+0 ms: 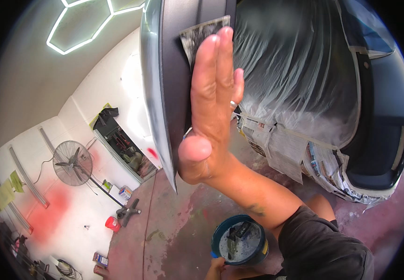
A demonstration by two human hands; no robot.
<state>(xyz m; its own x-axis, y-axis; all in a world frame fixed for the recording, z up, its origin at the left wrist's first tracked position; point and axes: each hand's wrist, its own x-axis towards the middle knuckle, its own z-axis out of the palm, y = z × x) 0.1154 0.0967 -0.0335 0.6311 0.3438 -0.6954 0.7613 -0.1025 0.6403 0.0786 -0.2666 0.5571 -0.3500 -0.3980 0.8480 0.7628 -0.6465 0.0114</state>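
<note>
Panel (175,70) stands long axis upright, the nearer right hand (213,102) stretched flat along its right side over a dark sheet (197,39), the left hand (217,265), grip unclear, beside a bucket (215,237) below it.

A dark sheet (193,42) is held against a panel (176,74) by the straight fingers (204,70) of the right hand (214,100); the left hand (216,269) is seen beside a sudsy bucket (218,235).
</note>
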